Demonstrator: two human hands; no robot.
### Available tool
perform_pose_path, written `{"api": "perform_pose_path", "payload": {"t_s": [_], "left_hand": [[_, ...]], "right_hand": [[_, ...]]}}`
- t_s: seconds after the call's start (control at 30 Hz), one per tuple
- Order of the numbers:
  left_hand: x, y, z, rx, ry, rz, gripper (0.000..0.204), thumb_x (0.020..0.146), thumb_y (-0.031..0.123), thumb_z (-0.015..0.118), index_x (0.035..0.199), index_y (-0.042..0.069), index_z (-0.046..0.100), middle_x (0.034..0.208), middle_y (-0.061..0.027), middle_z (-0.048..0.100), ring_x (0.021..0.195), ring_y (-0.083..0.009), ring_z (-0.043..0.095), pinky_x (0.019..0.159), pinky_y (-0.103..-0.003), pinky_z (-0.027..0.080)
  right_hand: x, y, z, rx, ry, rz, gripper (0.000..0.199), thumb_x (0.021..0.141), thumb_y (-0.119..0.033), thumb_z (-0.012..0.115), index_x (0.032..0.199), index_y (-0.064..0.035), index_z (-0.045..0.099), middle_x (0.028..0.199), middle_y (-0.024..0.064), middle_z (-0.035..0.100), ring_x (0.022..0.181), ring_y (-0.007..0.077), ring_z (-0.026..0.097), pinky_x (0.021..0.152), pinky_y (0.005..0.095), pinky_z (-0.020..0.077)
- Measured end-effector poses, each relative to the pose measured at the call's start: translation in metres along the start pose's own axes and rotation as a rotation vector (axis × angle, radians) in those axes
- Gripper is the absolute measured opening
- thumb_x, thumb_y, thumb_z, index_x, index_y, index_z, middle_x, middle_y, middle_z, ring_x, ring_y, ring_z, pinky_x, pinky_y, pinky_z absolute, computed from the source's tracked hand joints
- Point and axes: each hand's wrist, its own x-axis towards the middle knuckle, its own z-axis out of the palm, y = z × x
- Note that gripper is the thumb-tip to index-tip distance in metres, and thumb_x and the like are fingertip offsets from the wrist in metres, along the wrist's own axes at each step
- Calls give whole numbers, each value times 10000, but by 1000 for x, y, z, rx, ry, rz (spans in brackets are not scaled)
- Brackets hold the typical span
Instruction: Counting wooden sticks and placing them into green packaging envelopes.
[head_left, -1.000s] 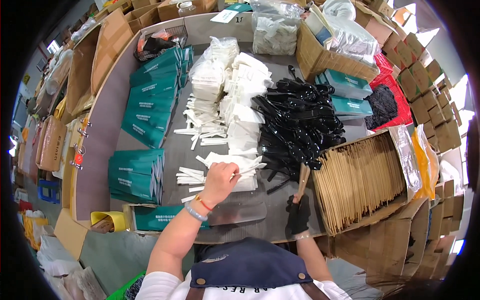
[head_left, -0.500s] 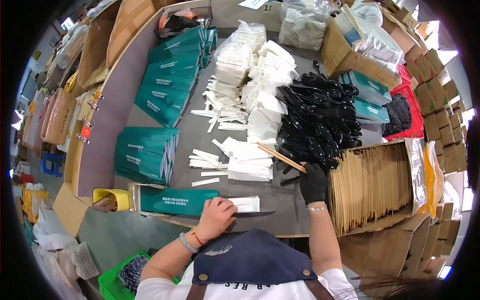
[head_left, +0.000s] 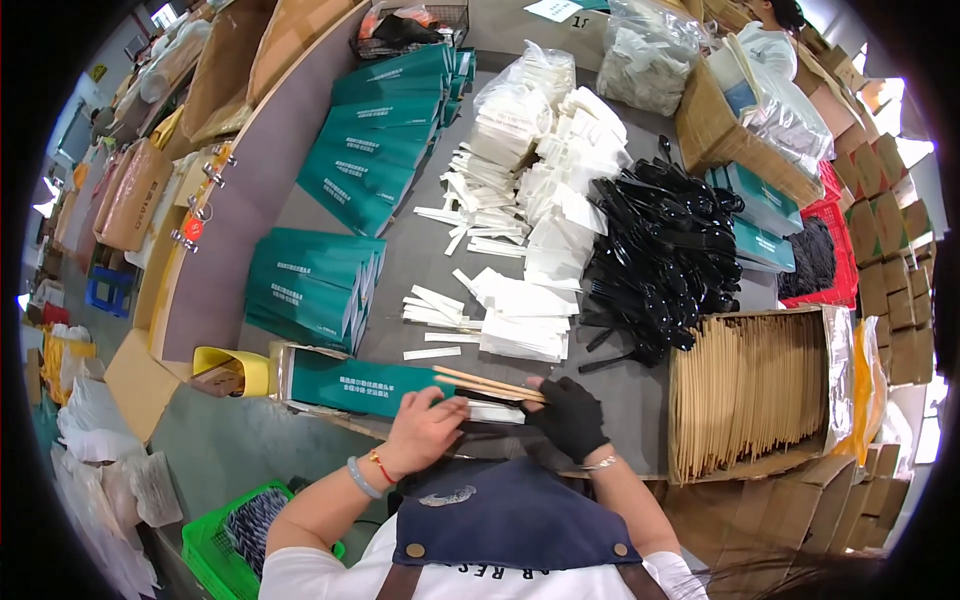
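A pair of wooden chopsticks (head_left: 487, 385) is pinched in my right hand (head_left: 570, 418), which wears a black fingerless glove. They point left above a long green printed paper sleeve (head_left: 350, 387) lying at the table's near edge. A flat white packet (head_left: 498, 412) lies at the sleeve's right end, partly covered by my hands. My bare left hand (head_left: 425, 432) is over that end of the sleeve, fingers bent but apart, its fingertips close to the white packet and just below the chopsticks' left ends.
White paper packets (head_left: 525, 315) spread over the table's middle, beside a heap of black plastic spoons (head_left: 660, 250). A carton of wooden chopsticks (head_left: 750, 395) stands at right. Stacked green sleeves (head_left: 310, 290) lie left, above a yellow container (head_left: 232, 370). A red crate (head_left: 830, 240) sits far right.
My right hand has moved left from beside the chopstick carton, bringing the chopsticks over the sleeve. The left hand's fingers have lifted a little. The whole view has shifted slightly.
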Motion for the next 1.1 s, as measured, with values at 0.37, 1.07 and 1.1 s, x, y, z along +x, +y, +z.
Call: {"api": "perform_pose_path", "payload": {"t_s": [0.37, 1.07, 1.1], "left_hand": [[17, -31, -8, -146, 31, 7, 690, 598, 263, 847, 1208, 71, 588, 1260, -79, 530, 1142, -318, 472, 998, -448, 385], [78, 9, -20, 62, -374, 208, 350, 650, 121, 708, 988, 191, 654, 991, -81, 530, 931, -295, 508, 764, -405, 430], [82, 5, -31, 66, -439, 189, 367, 616, 157, 761, 964, 181, 648, 1075, -97, 530, 988, -315, 508, 783, -418, 455]], "right_hand": [[-18, 25, -5, -212, -34, -248, 356, 837, -198, 669, 1188, -259, 667, 799, 57, 642, 700, 274, 605, 593, 390, 489], [1, -14, -7, -239, -49, -258, 585, 584, -358, 823, 1069, -104, 615, 1039, 112, 594, 952, 291, 595, 804, 438, 434], [2, -13, -12, -236, -47, -264, 585, 584, -358, 823, 1069, -104, 615, 1039, 112, 594, 952, 291, 595, 804, 438, 434]]}}
